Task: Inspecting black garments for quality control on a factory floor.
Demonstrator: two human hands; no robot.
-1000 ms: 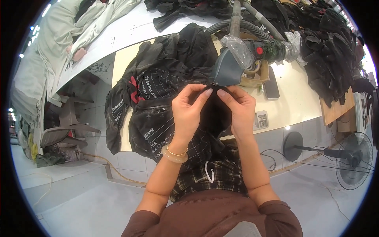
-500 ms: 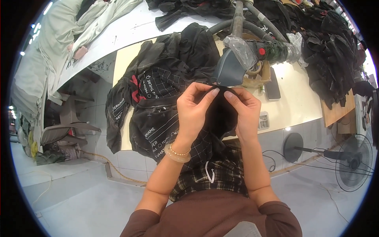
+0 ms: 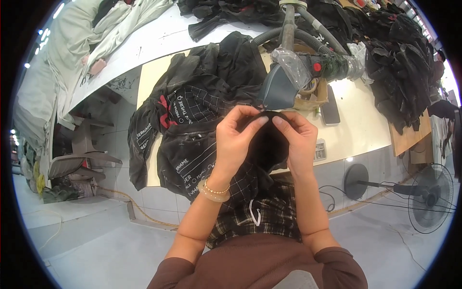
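My left hand (image 3: pixel 239 137) and my right hand (image 3: pixel 298 139) are raised close together, each pinching the upper edge of a small piece of black fabric (image 3: pixel 268 144) between thumb and fingers. The piece hangs down between my palms. Just beyond my fingertips is the grey nozzle of a steam or suction machine (image 3: pixel 278 89) wrapped partly in clear plastic. A bracelet sits on my left wrist. Under my forearms a black checked garment (image 3: pixel 250 212) drapes off the table toward my lap.
Black garments with white print (image 3: pixel 192 120) are piled on the cream table (image 3: pixel 365 130). A phone (image 3: pixel 331 111) and a small calculator-like device (image 3: pixel 320 150) lie to the right. More dark clothes (image 3: pixel 399 62) are heaped at far right. A standing fan (image 3: pixel 428 192) is on the floor.
My hands have crept slightly right along the fabric's edge, staying pinched on it; the view has shifted a little.
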